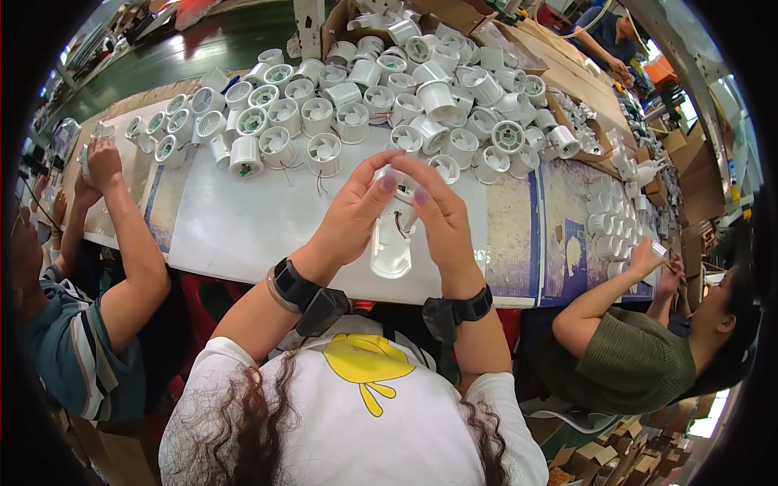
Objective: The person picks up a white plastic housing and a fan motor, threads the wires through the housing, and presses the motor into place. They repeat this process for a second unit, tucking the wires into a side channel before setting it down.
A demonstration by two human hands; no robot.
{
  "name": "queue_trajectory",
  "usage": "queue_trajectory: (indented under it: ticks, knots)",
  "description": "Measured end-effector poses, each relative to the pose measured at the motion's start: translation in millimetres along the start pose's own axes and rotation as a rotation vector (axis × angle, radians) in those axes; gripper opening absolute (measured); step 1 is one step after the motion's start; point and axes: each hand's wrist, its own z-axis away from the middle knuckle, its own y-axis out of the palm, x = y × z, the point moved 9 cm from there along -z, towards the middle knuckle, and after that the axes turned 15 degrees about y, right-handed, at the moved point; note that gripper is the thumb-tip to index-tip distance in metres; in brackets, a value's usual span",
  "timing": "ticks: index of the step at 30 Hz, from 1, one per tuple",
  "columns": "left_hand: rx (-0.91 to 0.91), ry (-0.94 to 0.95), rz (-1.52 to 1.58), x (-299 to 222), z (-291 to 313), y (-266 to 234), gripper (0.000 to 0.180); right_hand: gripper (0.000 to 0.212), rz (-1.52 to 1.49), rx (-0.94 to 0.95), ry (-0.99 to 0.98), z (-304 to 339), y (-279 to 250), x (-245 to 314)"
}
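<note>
Part [392, 261] between left hand [348, 212] and right hand [444, 219], at clock centre. Fan units [352, 121] heaped on table [267, 235] before hands, from 10 through 12 to 2 o'clock. Belt [211, 57] beyond heap, between 10 and 11 o'clock. Cups [604, 225] in rows on table, 3 o'clock. Co-worker [73, 332] beside table at 9 o'clock; second co-worker [632, 356] at 4 o'clock, near cups. Cardboard boxes [592, 462] at 5 o'clock, behind second co-worker.

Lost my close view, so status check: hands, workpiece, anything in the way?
Left hand and right hand both holding white fan casing. Dark wires exposed; fingers partly hide upper end. White fan units piled beyond.
</note>
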Motion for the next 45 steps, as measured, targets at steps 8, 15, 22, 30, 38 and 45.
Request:
queue_trajectory:
  ticks: [8, 15, 22, 30, 38, 45]
  knots:
    - [-0.100, 0.184, -0.571, -30.4, -7.3, -21.3, 0.047, 0.041, 0.872, 0.044, -0.243, 24.9, 11.1, 69.0]
    - [-0.124, 0.277, -0.830, -47.3, -10.3, -21.0, 0.046, 0.035, 0.987, -0.001, -0.266, 16.3, 25.7, 52.8]
    - [-0.123, 0.100, -0.718, -26.2, -8.0, -32.1, 0.045, 0.021, 0.374, 0.023, -0.108, 6.6, 1.5, 30.2]
    - [0.034, 0.103, -0.354, -11.5, -8.6, -29.3, 0.054, 0.012, -0.472, 0.130, 0.469, 0.8, -4.2, -21.5]
    - [0.424, 0.553, -1.101, -44.6, 0.3, 19.1, 0.081, 0.015, -0.547, 0.060, 0.499, 6.4, -6.1, -17.7]
    - [0.411, 0.548, -1.090, -43.3, 2.2, 18.8, 0.071, 0.012, -0.530, 0.064, 0.524, 3.0, -10.0, -15.8]
